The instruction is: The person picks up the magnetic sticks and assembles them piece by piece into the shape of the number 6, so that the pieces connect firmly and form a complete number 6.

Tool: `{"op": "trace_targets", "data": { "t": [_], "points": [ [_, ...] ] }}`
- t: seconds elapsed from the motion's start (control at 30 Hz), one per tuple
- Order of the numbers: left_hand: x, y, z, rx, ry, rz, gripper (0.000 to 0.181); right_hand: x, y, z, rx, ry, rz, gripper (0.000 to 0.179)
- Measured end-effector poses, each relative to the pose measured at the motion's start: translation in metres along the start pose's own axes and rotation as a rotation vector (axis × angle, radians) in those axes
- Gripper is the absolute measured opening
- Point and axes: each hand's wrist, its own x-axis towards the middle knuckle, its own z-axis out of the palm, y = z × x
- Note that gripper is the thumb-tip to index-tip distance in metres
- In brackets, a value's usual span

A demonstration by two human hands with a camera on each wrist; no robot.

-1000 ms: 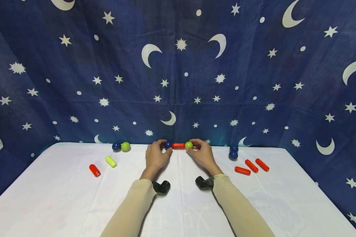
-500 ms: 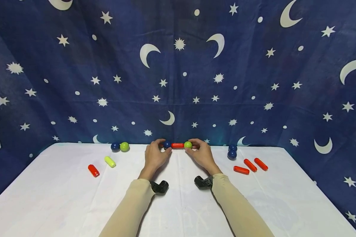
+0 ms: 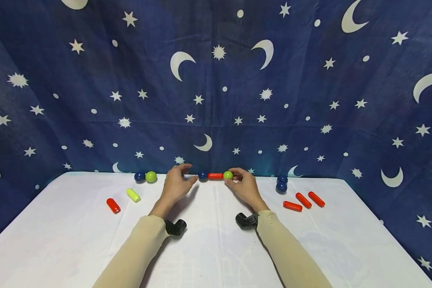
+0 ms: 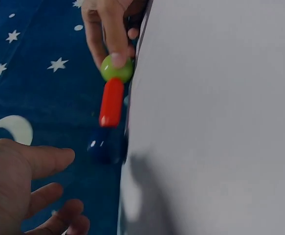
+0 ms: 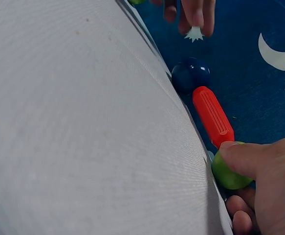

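Note:
A blue ball [image 3: 203, 177], a red rod [image 3: 215, 176] and a green ball [image 3: 228, 175] sit end to end in a row at the table's far edge. My right hand [image 3: 246, 188] pinches the green ball between thumb and fingers; the right wrist view shows the thumb [image 5: 242, 155] across it. Left of the blue ball, my left hand [image 3: 174, 185] is apart from it, with nothing in its grasp. In the left wrist view its thumb [image 4: 49, 160] points toward the blue ball, across a small gap, and the other fingers are spread loosely.
On the left lie another blue ball [image 3: 139, 177] beside a green ball [image 3: 151, 177], a yellow-green rod [image 3: 133, 195] and a red rod [image 3: 113, 205]. On the right are two blue balls [image 3: 281, 188] and several red rods [image 3: 303, 200]. A starry curtain [image 3: 216, 88] hangs behind the table.
My left hand has let go of the blue ball and moved left, its fingers opening. My right hand stays on the green ball, and the row keeps its place.

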Motion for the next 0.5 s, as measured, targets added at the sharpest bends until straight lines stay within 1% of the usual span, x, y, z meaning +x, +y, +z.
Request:
{"op": "trace_targets", "data": {
  "t": [0.07, 0.17, 0.33, 0.5],
  "points": [
    [-0.002, -0.004, -0.011, 0.004, -0.005, 0.015, 0.047, 0.000, 0.000, 0.000, 0.004, 0.002, 0.001, 0.038],
    [-0.005, -0.012, -0.029, 0.003, -0.014, 0.016, 0.048, 0.000, 0.000, 0.001, -0.001, 0.004, -0.006, 0.039],
    [-0.008, -0.022, -0.059, 0.028, -0.006, -0.015, 0.049, 0.000, -0.001, 0.001, -0.004, 0.011, -0.010, 0.038],
    [-0.010, -0.030, -0.083, 0.051, 0.016, -0.029, 0.049, 0.000, 0.000, 0.000, -0.003, 0.010, -0.013, 0.038]
  ]
}}
